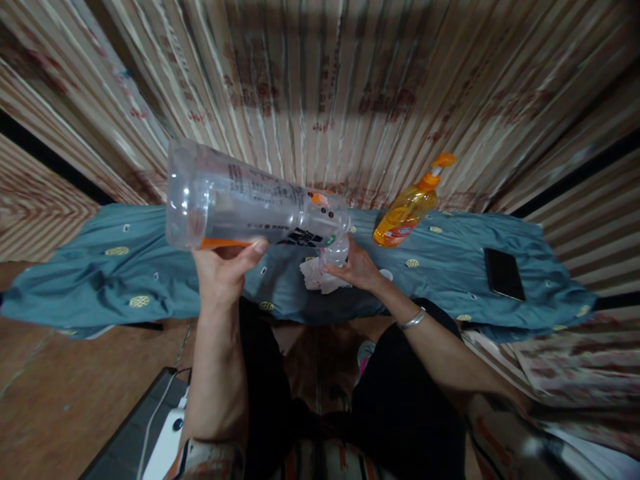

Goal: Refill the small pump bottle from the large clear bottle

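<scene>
A large clear plastic bottle (250, 200) with an orange and black label is tipped nearly on its side, its base at the left and its neck at the right. My left hand (225, 270) grips it from below, near the base. Under its neck stands a small clear container (335, 252), and my right hand (361, 267) has its fingers round the right side of it. The two mouths meet or nearly meet; any liquid between them cannot be made out. A crumpled whitish tissue (313, 275) lies beside the small container.
A pump bottle of orange liquid (403, 217) stands at the right on the teal cloth (165, 280). A black phone (503, 274) lies farther right. A small white round piece (386, 274) is beside my right wrist. Pleated curtains hang behind.
</scene>
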`<state>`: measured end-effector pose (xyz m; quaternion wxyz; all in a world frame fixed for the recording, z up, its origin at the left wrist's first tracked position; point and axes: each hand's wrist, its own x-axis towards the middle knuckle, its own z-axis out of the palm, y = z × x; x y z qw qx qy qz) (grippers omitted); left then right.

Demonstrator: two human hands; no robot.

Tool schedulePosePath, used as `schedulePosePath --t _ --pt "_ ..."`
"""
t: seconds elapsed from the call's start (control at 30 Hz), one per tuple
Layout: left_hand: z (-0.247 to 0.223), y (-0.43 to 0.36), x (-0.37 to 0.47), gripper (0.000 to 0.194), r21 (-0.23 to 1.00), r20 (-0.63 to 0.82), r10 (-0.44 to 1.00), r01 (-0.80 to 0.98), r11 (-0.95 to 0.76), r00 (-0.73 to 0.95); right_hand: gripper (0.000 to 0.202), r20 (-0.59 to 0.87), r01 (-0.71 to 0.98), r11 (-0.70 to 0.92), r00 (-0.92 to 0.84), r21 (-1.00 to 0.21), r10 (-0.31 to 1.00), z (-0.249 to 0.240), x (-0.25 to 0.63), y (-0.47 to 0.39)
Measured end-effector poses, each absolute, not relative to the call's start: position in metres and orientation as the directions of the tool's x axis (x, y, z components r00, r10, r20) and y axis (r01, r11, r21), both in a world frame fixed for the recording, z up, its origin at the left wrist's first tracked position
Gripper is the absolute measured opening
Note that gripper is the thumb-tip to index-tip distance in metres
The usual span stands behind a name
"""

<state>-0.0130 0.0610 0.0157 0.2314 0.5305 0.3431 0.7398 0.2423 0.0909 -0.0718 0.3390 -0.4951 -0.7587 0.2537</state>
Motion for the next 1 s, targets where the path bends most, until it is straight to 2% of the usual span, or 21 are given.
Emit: schedulePosePath --t 0.17,0.4,0.67,0.83,1.0 --pt "0.016 0.056 -0.004 0.074 0.802 0.529 0.759 -0.068 -0.593 -0.379 0.082 0.243 0.595 0.355 -0.263 -0.721 0.934 -0.070 0.242 0.089" --pt "0.014 0.052 0.001 0.046 0.816 0.329 0.851 -0.330 -0.474 -0.409 0.094 0.205 0.599 0.325 -0.261 -0.732 0.943 -0.068 0.239 0.090" --pt "-0.004 0.057 -0.001 0.037 0.766 0.079 0.937 -0.581 -0.275 -0.339 0.093 0.212 0.594 0.331 -0.264 -0.733 0.941 -0.067 0.239 0.088" --pt "-0.023 0.066 0.001 0.028 0.676 -0.141 0.966 -0.734 -0.066 -0.217 0.090 0.225 0.593 0.330 -0.246 -0.734 0.943 -0.068 0.239 0.090" --pt "-0.040 0.069 0.014 0.024 0.515 -0.355 0.928 -0.852 0.092 -0.114 0.094 0.238 0.613 0.327 -0.225 -0.719 0.945 -0.074 0.240 0.093"
